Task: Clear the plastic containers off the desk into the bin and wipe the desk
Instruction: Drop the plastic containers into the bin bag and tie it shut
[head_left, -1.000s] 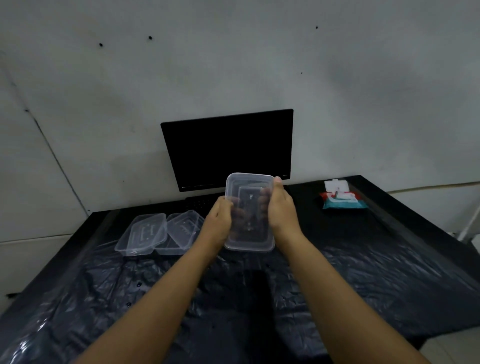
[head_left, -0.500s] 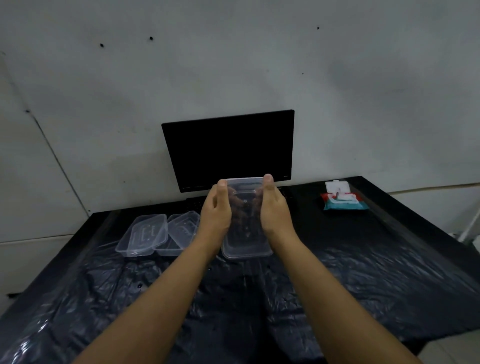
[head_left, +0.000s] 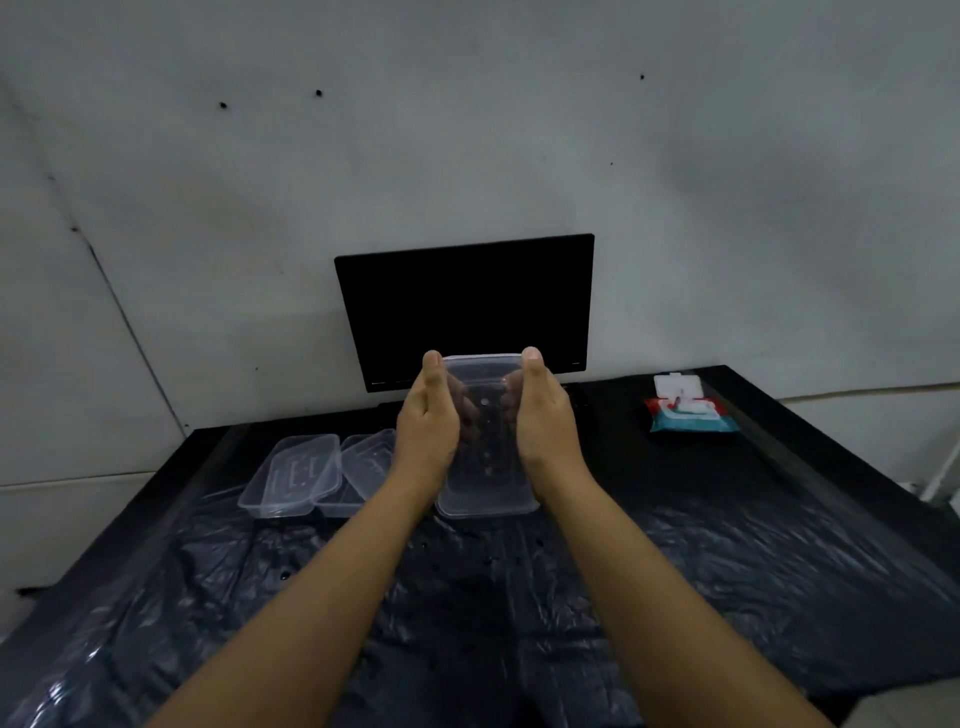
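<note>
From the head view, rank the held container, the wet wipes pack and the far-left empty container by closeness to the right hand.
1. Held container, gripped by the right hand.
2. Wet wipes pack, on its right.
3. Far-left empty container, beyond the left hand.

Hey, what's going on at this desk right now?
A person is holding a clear plastic container up between both hands, the left hand and the right hand gripping its long sides above the black desk. Two more containers lie on the desk to the left. A pack of wipes sits at the back right, near a dark monitor. No bin is in view.
</note>
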